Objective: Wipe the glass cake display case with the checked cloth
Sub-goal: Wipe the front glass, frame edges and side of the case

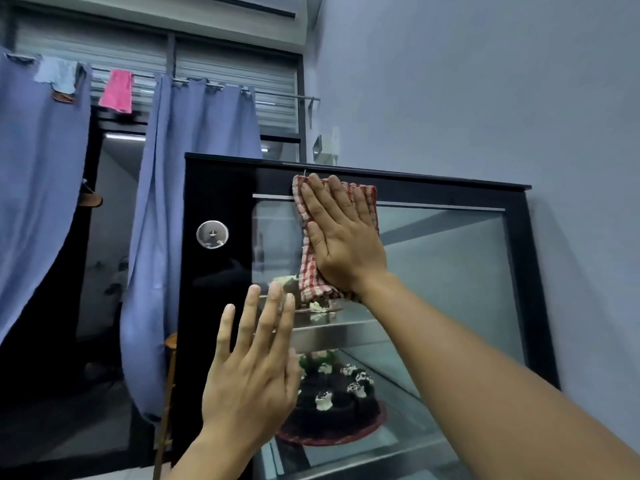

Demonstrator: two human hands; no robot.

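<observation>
The glass cake display case (450, 278) has a black frame and fills the middle and right of the head view. My right hand (343, 233) lies flat, fingers up, pressing the red-and-white checked cloth (308, 268) against the upper left of the glass, just under the top frame. The cloth hangs folded beneath the palm. My left hand (252, 368) is raised lower down with its fingers spread, flat at the left edge of the glass, holding nothing. Inside the case a dark chocolate cake (332, 407) sits on a lower shelf.
A round metal lock (212, 234) sits on the case's black left panel. Blue curtains (180, 202) hang on a rail to the left, with a pink cloth (117, 91) draped over it. A pale wall (485, 81) rises behind the case. A dark doorway lies at the left.
</observation>
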